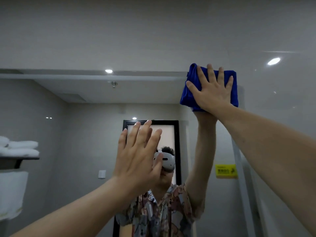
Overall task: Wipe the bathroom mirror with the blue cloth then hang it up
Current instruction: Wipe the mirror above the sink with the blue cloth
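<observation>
Here, the right hand point(212, 89) presses a folded blue cloth point(189, 93) flat against the top right corner of the bathroom mirror point(85, 103), fingers spread wide over it rather than gripping. The left hand point(138, 156) is raised before the glass, open and holding nothing; whether it touches the glass cannot be told. To wipe well, an even palm pressure and overlapping passes worked down from this upper edge would likely avoid streaks.
</observation>
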Motion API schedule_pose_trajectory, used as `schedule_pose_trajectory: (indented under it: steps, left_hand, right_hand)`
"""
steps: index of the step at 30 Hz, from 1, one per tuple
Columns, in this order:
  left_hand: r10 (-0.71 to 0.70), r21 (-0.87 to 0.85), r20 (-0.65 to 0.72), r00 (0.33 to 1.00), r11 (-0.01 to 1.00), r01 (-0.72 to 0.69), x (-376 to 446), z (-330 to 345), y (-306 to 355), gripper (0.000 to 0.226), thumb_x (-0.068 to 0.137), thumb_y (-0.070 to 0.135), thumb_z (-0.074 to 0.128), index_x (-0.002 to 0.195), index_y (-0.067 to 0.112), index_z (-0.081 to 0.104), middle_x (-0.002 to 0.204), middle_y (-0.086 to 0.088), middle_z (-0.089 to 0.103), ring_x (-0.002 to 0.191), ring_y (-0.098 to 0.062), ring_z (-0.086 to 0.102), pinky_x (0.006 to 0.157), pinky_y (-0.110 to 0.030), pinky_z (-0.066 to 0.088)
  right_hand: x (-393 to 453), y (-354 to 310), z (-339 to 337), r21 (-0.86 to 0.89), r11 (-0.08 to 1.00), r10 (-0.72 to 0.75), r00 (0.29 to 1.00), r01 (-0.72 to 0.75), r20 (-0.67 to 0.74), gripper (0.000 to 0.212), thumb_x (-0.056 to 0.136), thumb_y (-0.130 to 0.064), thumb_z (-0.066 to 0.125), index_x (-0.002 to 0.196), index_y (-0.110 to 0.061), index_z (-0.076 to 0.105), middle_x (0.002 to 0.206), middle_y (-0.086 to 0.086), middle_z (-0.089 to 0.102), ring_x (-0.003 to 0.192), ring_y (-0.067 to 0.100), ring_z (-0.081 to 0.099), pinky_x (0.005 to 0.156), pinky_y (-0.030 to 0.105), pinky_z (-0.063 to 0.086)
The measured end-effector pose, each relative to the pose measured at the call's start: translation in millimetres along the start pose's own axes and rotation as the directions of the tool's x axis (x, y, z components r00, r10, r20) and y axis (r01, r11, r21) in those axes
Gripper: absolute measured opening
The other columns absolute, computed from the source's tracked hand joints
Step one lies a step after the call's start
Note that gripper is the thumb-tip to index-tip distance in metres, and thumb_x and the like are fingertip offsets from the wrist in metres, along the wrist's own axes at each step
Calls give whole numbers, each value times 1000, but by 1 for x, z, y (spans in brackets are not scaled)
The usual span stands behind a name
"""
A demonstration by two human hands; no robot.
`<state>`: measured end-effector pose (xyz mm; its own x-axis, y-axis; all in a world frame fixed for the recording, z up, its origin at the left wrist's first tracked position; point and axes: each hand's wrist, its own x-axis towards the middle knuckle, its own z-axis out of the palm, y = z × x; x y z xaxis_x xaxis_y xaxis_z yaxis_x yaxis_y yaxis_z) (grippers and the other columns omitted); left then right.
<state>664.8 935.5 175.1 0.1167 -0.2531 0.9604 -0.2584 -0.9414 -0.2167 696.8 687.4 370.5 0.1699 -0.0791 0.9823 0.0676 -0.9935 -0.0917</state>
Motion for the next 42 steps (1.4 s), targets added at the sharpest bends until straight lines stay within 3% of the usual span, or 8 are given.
schedule_pose_trajectory:
  steps: [6,9,19,26,35,42]
  left_hand:
    - [-45,-7,-14,999,999,45,-16,-2,-31,60,89,47,48,144,22,44,157,-11,39,146,-34,32,114,-61,30]
    - [-59,-9,-30,998,998,58,-29,-6,-54,61,88,47,47,144,23,44,156,-11,40,146,-34,33,113,-62,30]
    - [-83,33,-3,997,996,83,-80,-39,-191,61,86,45,42,142,21,45,157,-12,40,146,-36,33,114,-63,25]
    - [-132,96,51,990,987,126,-122,-92,-289,65,83,47,39,138,17,59,153,-14,45,143,-37,39,114,-61,30]
    - [-221,86,80,972,973,214,-137,-134,-393,69,90,52,38,153,26,37,166,-5,20,153,-27,12,122,-50,8]
    - [-265,41,62,962,964,263,-154,-156,-465,68,91,53,33,155,31,31,167,1,16,154,-22,4,123,-47,2]
  right_hand:
    - [-15,-85,11,-17,993,-119,993,119,12,82,94,-82,7,164,-42,-3,175,-3,-5,159,34,-11,124,64,-9]
    - [-19,-120,16,-9,994,-107,994,107,4,80,96,-81,9,164,-41,-2,175,-2,-6,159,35,-11,123,65,-9]
    - [-48,-255,33,9,988,-152,988,152,16,81,95,-81,9,164,-41,-3,175,-1,-6,159,35,-11,123,66,-9]
    - [-56,-346,43,8,998,-57,998,57,20,82,95,-82,9,165,-40,-3,175,0,-5,159,37,-10,123,67,-9]
    - [-84,-489,62,22,981,-195,980,195,36,83,94,-83,7,164,-40,-3,175,1,-6,159,36,-13,122,67,-9]
    - [-82,-572,73,14,983,-184,982,184,29,83,93,-83,4,165,-41,-1,175,1,-3,159,36,-11,122,67,-10]
